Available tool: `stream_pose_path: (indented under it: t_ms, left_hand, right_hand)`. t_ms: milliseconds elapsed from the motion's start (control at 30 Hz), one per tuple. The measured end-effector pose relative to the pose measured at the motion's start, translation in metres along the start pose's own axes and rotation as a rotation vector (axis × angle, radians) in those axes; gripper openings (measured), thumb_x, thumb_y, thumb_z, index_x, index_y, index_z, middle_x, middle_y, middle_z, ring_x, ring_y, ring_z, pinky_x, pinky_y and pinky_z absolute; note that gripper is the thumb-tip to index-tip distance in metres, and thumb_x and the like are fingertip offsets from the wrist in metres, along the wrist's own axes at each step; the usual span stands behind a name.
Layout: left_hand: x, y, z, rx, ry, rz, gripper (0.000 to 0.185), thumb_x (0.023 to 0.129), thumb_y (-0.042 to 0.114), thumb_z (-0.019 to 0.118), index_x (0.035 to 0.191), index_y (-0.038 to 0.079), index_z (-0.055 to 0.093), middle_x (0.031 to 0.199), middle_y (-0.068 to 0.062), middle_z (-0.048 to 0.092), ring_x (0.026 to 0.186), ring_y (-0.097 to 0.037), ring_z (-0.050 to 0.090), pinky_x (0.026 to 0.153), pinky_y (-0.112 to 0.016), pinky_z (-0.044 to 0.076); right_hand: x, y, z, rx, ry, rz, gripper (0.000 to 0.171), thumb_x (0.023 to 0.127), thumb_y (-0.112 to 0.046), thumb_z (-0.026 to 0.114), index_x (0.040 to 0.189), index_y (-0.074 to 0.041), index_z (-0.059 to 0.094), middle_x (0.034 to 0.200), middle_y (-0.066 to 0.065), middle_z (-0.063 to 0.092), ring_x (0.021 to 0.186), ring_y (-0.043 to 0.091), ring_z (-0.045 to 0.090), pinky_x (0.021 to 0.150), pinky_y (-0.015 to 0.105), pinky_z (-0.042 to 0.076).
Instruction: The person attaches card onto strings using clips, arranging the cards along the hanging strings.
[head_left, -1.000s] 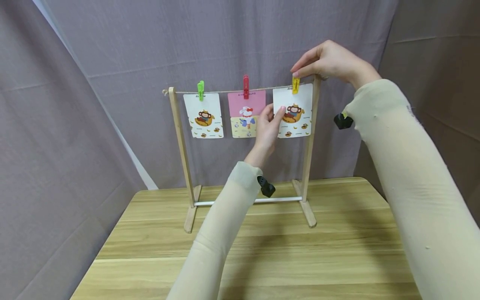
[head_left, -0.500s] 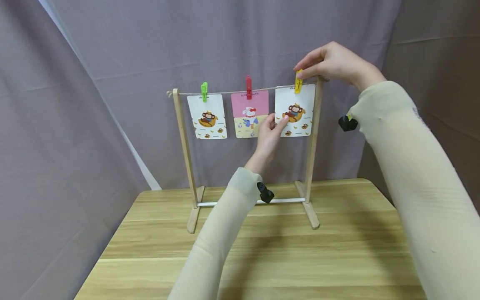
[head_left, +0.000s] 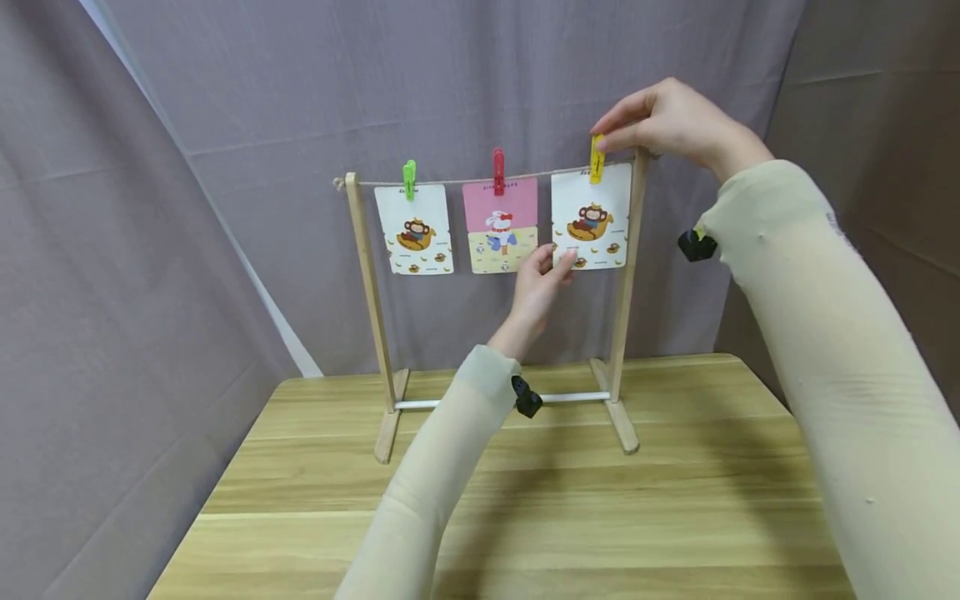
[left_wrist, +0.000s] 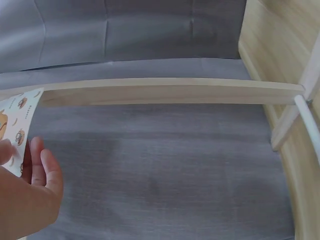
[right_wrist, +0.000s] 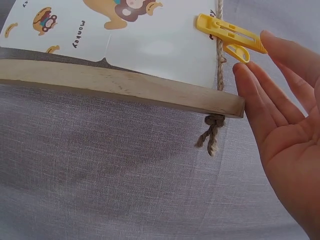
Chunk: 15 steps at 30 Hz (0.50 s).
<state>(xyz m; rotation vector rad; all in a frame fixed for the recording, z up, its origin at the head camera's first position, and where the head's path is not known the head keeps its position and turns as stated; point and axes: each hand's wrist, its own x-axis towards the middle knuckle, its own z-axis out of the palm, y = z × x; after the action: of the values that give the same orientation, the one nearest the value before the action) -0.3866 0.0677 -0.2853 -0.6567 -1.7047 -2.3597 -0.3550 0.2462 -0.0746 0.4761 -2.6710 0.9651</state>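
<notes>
A white monkey card [head_left: 591,218] hangs at the right of the twine line, under a yellow clothespin [right_wrist: 230,36]. My right hand [head_left: 678,125] is at the top of that clothespin, thumb on one handle and fingertips beside the other. My left hand [head_left: 537,287] holds the card by its lower left corner, thumb in front and fingers behind, as the left wrist view shows at the card's edge [left_wrist: 24,120]. Farther left hang a pink and yellow rabbit card [head_left: 501,208] under a red clothespin [head_left: 498,172] and another monkey card [head_left: 414,229] under a green clothespin [head_left: 409,179].
The twine [head_left: 450,181] is strung between two wooden posts [head_left: 369,292], knotted outside the right post [right_wrist: 120,87]. A white rod [head_left: 573,397] joins the stand's feet on the wooden table [head_left: 675,500]. Grey curtains [head_left: 300,83] hang behind and at the sides.
My left hand has slid down the card's left edge to its lower corner. My right hand stays at the yellow clothespin, its fingers now higher on the handles.
</notes>
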Motion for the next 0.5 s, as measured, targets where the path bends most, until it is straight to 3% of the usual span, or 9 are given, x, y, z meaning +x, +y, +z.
stream_pose_path:
  t_ms: [133, 267, 367, 500]
  left_hand:
    - [-0.003, -0.004, -0.002, 0.042, -0.014, -0.007, 0.023, 0.099, 0.009, 0.065, 0.115, -0.008, 0.064, 0.098, -0.018, 0.072, 0.08, -0.02, 0.068, 0.093, -0.054, 0.052]
    - [-0.006, -0.006, -0.003, 0.068, -0.015, -0.019, 0.025, 0.099, 0.01, 0.065, 0.114, -0.009, 0.065, 0.108, -0.031, 0.068, 0.088, -0.029, 0.071, 0.094, -0.055, 0.051]
    - [-0.008, -0.008, -0.006, 0.098, -0.015, -0.046, 0.026, 0.1, 0.013, 0.065, 0.113, -0.009, 0.066, 0.109, -0.03, 0.069, 0.084, -0.023, 0.07, 0.093, -0.052, 0.053]
    - [-0.012, -0.01, -0.011, 0.134, -0.05, -0.098, 0.03, 0.1, 0.016, 0.065, 0.117, -0.008, 0.066, 0.101, -0.018, 0.072, 0.077, -0.011, 0.065, 0.082, -0.034, 0.057]
  right_hand:
    - [0.0, 0.001, -0.001, -0.008, 0.016, -0.001, 0.042, 0.094, -0.04, 0.072, 0.125, -0.011, 0.07, 0.122, 0.001, 0.063, 0.102, 0.016, 0.051, 0.083, 0.033, 0.042]
    - [-0.001, 0.001, -0.003, -0.005, 0.032, -0.01, 0.04, 0.095, -0.037, 0.07, 0.124, -0.01, 0.07, 0.123, 0.002, 0.061, 0.103, 0.017, 0.05, 0.084, 0.033, 0.042]
    - [-0.003, 0.001, -0.004, -0.001, 0.041, -0.019, 0.039, 0.096, -0.036, 0.069, 0.125, -0.01, 0.07, 0.125, 0.002, 0.06, 0.107, 0.018, 0.049, 0.088, 0.033, 0.041]
    - [-0.005, 0.002, -0.007, 0.006, 0.047, -0.017, 0.038, 0.097, -0.036, 0.068, 0.125, -0.011, 0.07, 0.128, 0.002, 0.06, 0.113, 0.021, 0.047, 0.099, 0.038, 0.039]
